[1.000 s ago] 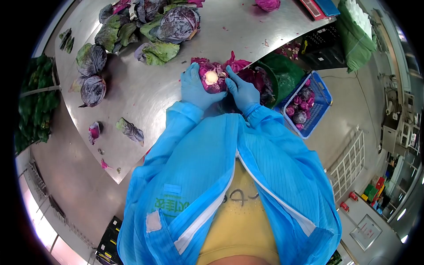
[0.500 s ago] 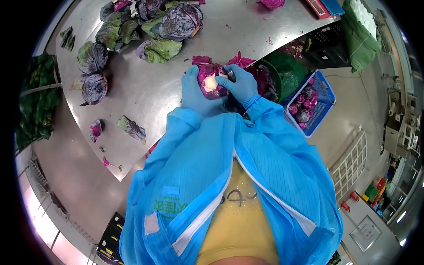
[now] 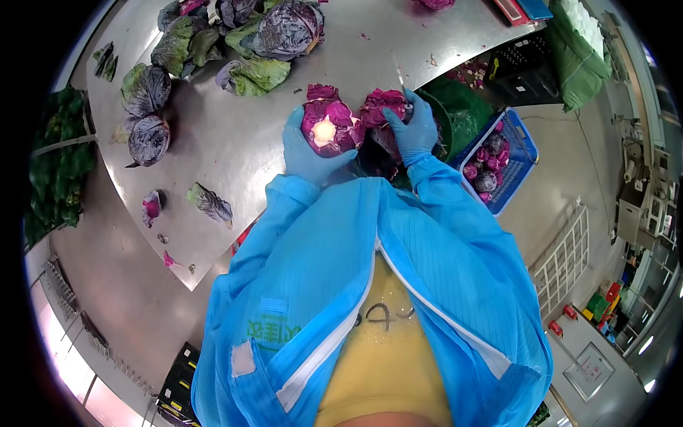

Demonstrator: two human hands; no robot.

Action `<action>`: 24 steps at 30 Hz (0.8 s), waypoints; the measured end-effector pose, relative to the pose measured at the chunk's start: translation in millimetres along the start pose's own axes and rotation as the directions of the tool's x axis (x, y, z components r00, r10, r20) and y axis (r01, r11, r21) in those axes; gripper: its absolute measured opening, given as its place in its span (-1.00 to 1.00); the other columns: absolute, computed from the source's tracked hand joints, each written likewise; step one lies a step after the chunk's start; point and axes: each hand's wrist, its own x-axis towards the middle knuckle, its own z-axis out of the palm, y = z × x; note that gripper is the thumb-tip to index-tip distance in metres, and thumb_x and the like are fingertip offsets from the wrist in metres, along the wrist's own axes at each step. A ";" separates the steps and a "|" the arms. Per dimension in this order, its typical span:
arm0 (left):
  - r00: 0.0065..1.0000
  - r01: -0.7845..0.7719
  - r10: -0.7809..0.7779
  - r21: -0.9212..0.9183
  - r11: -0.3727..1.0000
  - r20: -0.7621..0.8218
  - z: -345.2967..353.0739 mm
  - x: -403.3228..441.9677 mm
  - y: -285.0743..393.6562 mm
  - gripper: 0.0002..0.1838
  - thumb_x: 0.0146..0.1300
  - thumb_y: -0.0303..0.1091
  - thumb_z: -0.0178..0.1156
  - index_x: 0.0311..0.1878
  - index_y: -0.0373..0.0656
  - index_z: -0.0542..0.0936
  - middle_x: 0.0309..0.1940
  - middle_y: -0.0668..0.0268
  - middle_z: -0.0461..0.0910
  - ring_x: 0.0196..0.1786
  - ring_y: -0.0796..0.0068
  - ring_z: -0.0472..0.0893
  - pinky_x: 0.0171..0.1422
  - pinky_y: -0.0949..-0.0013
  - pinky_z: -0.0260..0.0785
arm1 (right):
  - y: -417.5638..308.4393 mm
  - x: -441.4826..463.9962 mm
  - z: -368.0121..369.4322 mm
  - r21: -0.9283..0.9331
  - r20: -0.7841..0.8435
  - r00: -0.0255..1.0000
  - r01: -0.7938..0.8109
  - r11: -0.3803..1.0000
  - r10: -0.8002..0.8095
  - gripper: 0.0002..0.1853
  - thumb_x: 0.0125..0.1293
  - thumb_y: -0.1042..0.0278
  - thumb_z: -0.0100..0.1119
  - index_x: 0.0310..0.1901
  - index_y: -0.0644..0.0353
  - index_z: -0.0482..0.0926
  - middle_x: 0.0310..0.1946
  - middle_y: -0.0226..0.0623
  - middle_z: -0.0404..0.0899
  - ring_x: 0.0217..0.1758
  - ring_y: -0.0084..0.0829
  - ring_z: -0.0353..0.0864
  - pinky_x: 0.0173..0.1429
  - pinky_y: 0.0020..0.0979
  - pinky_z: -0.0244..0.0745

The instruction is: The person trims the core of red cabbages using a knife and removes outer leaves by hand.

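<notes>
A red cabbage (image 3: 334, 136) with its pale cut stem end facing up rests in my left hand (image 3: 307, 158), whose gloved fingers curve round its left and lower sides. Just to the right, my right hand (image 3: 417, 134) pinches a purple cabbage leaf (image 3: 380, 108) that has come apart from most of the head. A thin knife (image 3: 400, 74) also sticks up from the right hand, its handle mostly hidden by the fingers. Both hands wear blue gloves. Below the leaf, more dark purple leaves (image 3: 377, 158) lie between the hands, partly hidden.
Untrimmed cabbages (image 3: 284, 30) and loose outer leaves lie on the metal table (image 3: 235, 135), left and far side. Right of the table edge stand a green-lined bin (image 3: 462, 110), a blue basket (image 3: 523, 160) of trimmed cabbages and a black crate (image 3: 523, 75).
My right hand has moved right, away from the stem end, drawing a leaf off the cabbage. The knife blade now shows above it. My left hand has shifted slightly left with the cabbage.
</notes>
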 end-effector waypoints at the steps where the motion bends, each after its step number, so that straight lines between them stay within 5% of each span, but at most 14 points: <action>1: 1.000 0.007 -0.006 -0.032 0.999 0.005 1.2 -1.2 0.1 0.21 -0.40 0.03 0.62 0.31 -0.30 0.17 0.17 0.04 0.33 0.20 0.16 0.41 0.29 0.20 0.31 | -19.7 2.1 -8.2 0.101 0.056 0.998 -0.015 0.995 0.009 -0.40 0.05 -0.07 0.38 0.04 0.14 0.52 -0.17 -0.16 0.62 -0.12 -0.18 0.63 -0.04 -0.23 0.51; 3: 0.996 0.068 -0.062 -0.090 0.994 0.064 -6.0 3.8 16.0 0.22 -0.45 0.01 0.63 0.30 -0.32 0.18 0.17 0.02 0.32 0.22 0.13 0.40 0.31 0.18 0.29 | -33.3 5.2 -4.0 0.203 0.381 0.917 -0.211 0.956 0.122 -0.31 0.04 -0.29 0.29 0.01 0.17 0.53 -0.15 -0.08 0.62 -0.09 -0.17 0.63 0.03 -0.25 0.49; 5: 0.986 0.132 -0.116 -0.141 0.981 0.118 -6.0 3.0 15.9 0.23 -0.49 -0.02 0.63 0.29 -0.33 0.18 0.17 0.00 0.30 0.23 0.10 0.38 0.32 0.17 0.27 | -36.6 7.6 3.9 0.104 0.487 0.866 -0.184 0.977 0.111 -0.29 0.04 -0.32 0.26 0.00 0.19 0.54 -0.14 -0.05 0.62 -0.07 -0.12 0.63 0.04 -0.23 0.48; 10: 0.998 -0.050 0.048 0.046 0.998 0.036 0.3 -2.1 -3.2 0.24 -0.39 0.04 0.61 0.33 -0.33 0.13 0.19 0.02 0.29 0.22 0.14 0.40 0.30 0.20 0.30 | -34.0 13.5 6.6 0.041 0.624 0.777 -0.137 0.990 0.081 -0.43 0.15 -0.21 0.19 -0.12 0.22 0.55 -0.25 0.00 0.63 -0.13 -0.02 0.62 0.00 -0.17 0.49; 13: 0.997 -0.058 0.051 0.105 0.993 0.062 2.2 1.2 6.7 0.23 -0.38 0.03 0.61 0.32 -0.35 0.13 0.18 0.00 0.29 0.21 0.13 0.40 0.30 0.19 0.30 | -34.0 14.2 7.9 -0.067 0.545 0.838 0.089 0.994 -0.038 -0.57 0.15 -0.06 0.19 -0.24 0.21 0.56 -0.33 -0.02 0.63 -0.21 -0.02 0.63 -0.08 -0.15 0.50; 16: 0.987 -0.148 0.157 0.236 0.960 -0.019 10.7 -3.4 7.1 0.21 -0.38 0.02 0.61 0.31 -0.35 0.15 0.17 -0.01 0.29 0.20 0.12 0.41 0.29 0.18 0.31 | -28.1 17.8 8.8 -0.218 0.429 0.903 0.114 0.969 -0.009 -0.68 0.10 0.07 0.20 -0.31 0.19 0.57 -0.38 -0.04 0.62 -0.24 -0.03 0.64 -0.14 -0.15 0.52; 17: 0.987 -0.153 0.161 0.236 0.960 -0.016 12.5 -6.4 5.0 0.21 -0.38 0.02 0.61 0.31 -0.35 0.15 0.17 -0.01 0.29 0.20 0.12 0.41 0.29 0.18 0.31 | -7.1 19.0 13.2 -0.168 0.369 0.929 0.036 0.985 0.029 -0.74 0.05 0.15 0.19 -0.35 0.16 0.58 -0.39 -0.05 0.62 -0.27 -0.05 0.64 -0.16 -0.14 0.52; 19: 0.995 0.005 -0.022 -0.158 0.987 -0.101 13.7 -5.5 0.1 0.18 -0.38 -0.01 0.62 0.29 -0.34 0.18 0.14 0.02 0.33 0.17 0.14 0.42 0.28 0.18 0.31 | 18.2 17.5 2.0 -0.087 0.485 0.854 -0.165 0.982 0.186 -0.76 0.04 0.20 0.19 -0.34 0.20 0.58 -0.47 -0.12 0.62 -0.41 -0.17 0.65 -0.24 -0.23 0.54; 20: 0.995 0.008 -0.015 -0.067 0.998 -0.094 8.5 -3.0 -4.1 0.15 -0.38 -0.04 0.63 0.27 -0.34 0.20 0.11 0.04 0.37 0.16 0.17 0.44 0.28 0.19 0.32 | 24.2 7.8 1.6 -0.162 0.389 0.910 -0.086 0.983 0.144 -0.78 0.06 0.25 0.18 -0.34 0.22 0.57 -0.51 -0.17 0.61 -0.53 -0.34 0.62 -0.31 -0.31 0.54; 24: 0.980 0.173 -0.188 -0.192 0.966 -0.063 5.3 0.3 -5.0 0.24 -0.45 0.01 0.62 0.31 -0.35 0.16 0.18 0.01 0.30 0.22 0.09 0.39 0.30 0.17 0.29 | 56.9 -3.6 8.3 -0.044 0.262 0.884 -0.390 0.920 0.387 -0.72 0.03 0.16 0.30 -0.26 0.12 0.60 -0.36 -0.13 0.64 -0.29 -0.11 0.64 -0.12 -0.23 0.52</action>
